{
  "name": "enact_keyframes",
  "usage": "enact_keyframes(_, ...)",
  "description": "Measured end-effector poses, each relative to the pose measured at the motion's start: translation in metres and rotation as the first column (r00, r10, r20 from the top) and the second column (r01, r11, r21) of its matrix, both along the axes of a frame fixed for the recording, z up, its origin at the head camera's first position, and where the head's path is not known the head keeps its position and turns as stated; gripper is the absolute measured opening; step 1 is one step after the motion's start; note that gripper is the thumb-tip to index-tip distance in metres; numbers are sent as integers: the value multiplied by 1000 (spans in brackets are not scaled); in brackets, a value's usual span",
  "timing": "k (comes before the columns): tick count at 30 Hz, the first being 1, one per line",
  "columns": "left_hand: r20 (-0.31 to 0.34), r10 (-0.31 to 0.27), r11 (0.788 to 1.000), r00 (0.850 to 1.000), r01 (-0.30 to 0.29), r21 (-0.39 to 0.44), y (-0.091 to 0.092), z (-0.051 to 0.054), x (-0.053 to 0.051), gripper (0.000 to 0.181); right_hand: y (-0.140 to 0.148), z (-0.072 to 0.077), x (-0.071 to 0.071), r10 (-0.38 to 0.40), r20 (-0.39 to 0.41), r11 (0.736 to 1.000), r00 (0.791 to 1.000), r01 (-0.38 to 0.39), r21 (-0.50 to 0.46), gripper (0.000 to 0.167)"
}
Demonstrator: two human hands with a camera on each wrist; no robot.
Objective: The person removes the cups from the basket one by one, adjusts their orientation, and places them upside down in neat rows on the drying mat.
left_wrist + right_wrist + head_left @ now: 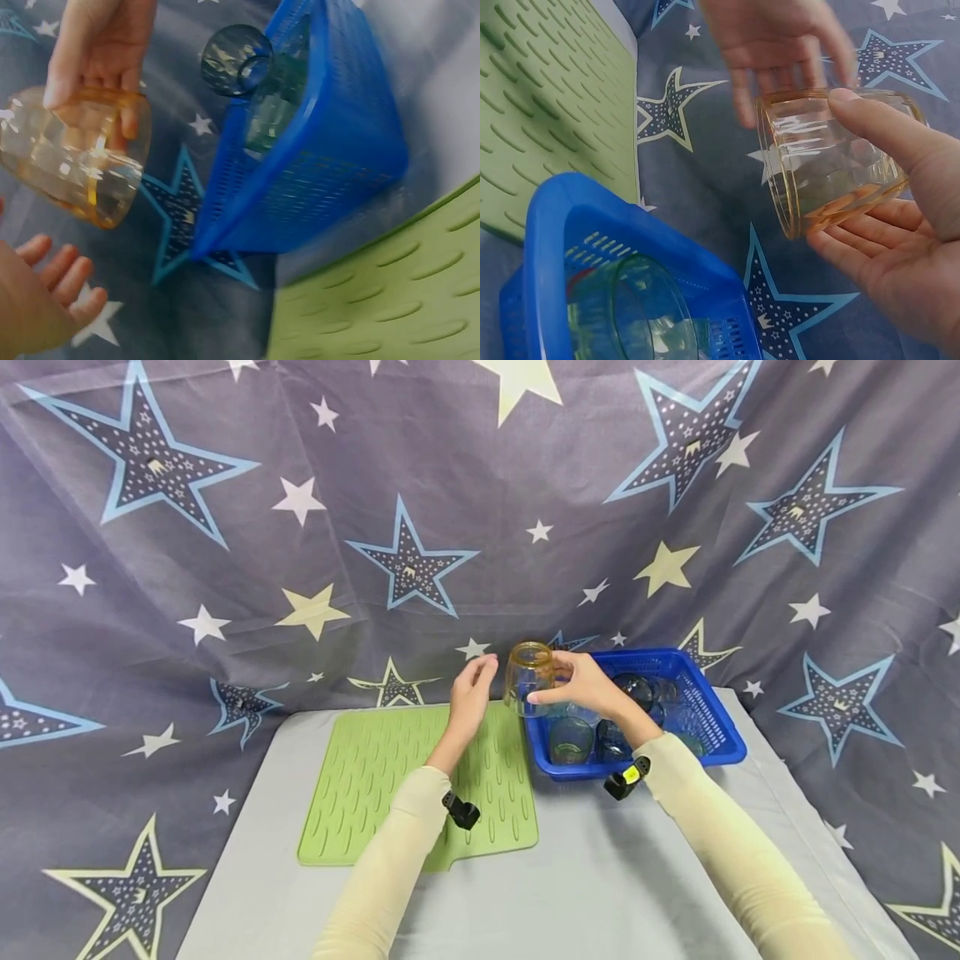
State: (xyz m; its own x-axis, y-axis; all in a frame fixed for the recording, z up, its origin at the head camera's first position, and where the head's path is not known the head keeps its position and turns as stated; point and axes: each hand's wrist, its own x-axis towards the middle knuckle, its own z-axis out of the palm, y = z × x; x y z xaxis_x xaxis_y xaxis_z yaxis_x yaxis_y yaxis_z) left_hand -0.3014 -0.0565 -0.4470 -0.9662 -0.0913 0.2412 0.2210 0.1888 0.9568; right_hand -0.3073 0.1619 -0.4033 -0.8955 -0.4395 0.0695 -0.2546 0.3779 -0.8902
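Observation:
An amber-tinted clear glass [529,693] is held up by my right hand [587,683], thumb on one side and fingers on the other. In the right wrist view the thumb of the right hand [939,176] lies along the side of the glass [840,161], with fingers beneath it. My left hand [467,700] is raised just left of the glass, fingers extended and holding nothing. The left wrist view shows a gap between the left hand [37,300] and the glass [82,161].
A blue plastic basket [738,750] stands at the right with several glasses inside, among them a greenish glass [570,743] and a dark glass [234,61]. Left of it, a green ridged drying mat [375,785] lies on the grey-white table [585,877]. A star-patterned curtain [450,460] hangs behind.

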Motion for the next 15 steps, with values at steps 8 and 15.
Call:
enact_keyframes(8,-62,-216,976,975,215,-10,4,19,7,58,-10,-2,4,45,12,997,999,-44,-57,63)
enact_keyframes(15,-33,-245,969,969,243,-44,8,23,10,61,-16,-1,7,74,-15,996,997,-75,-57,66)
